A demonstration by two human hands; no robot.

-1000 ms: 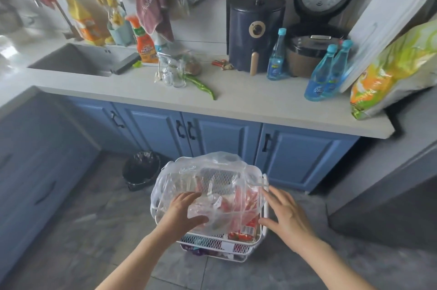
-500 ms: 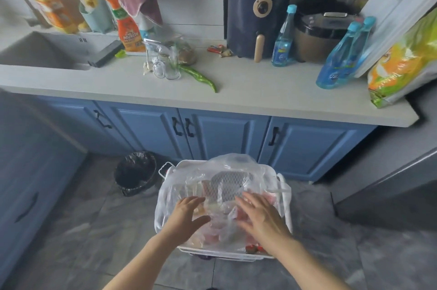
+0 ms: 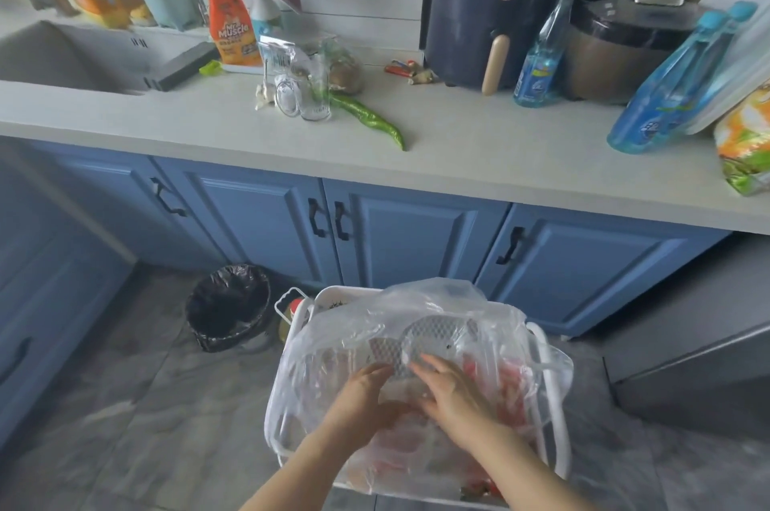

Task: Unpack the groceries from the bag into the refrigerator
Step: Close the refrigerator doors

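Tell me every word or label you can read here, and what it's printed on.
"Mr Muscle": on the orange spray bottle by the sink.
Blue bottles' labels: too blurred to read.
Yellow-green bag at the right: print unreadable.
Small clear packet on the counter: dark print, too small.
Nothing else is legible.

Green pepper (image 3: 366, 120) on countertop (image 3: 458, 152), near glasses (image 3: 302, 100).

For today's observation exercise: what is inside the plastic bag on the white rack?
Through the clear plastic bag, red and pink packaged items show at the right. Both hands, left and right, and crumpled plastic cover the middle, so what they are cannot be told.
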